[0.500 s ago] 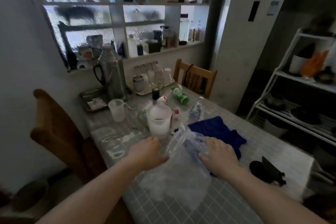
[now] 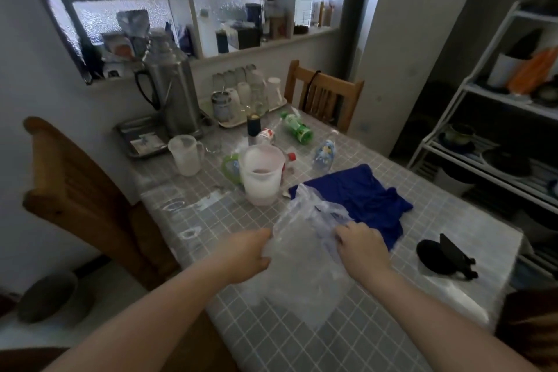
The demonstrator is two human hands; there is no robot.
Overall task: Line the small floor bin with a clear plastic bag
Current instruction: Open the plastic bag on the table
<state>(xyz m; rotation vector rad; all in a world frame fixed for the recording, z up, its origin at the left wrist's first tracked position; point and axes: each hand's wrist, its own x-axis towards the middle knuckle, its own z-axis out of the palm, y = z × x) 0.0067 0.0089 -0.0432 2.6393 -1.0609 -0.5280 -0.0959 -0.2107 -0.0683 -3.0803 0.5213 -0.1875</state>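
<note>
A crumpled clear plastic bag lies on the grey checked table, held between both hands. My left hand grips its left edge with fingers closed. On the bag's right side my right hand pinches the film. The bag's upper end sticks up toward the jug. No floor bin is in view.
A blue cloth lies right behind the bag. A white plastic jug, a measuring cup, bottles, a steel flask and a tray of glasses crowd the far table. A black holder sits right. Wooden chairs stand left and behind; a white rack stands right.
Both hands have drawn back toward me with the bag, which is now more gathered between them. The camera has tilted down slightly.
</note>
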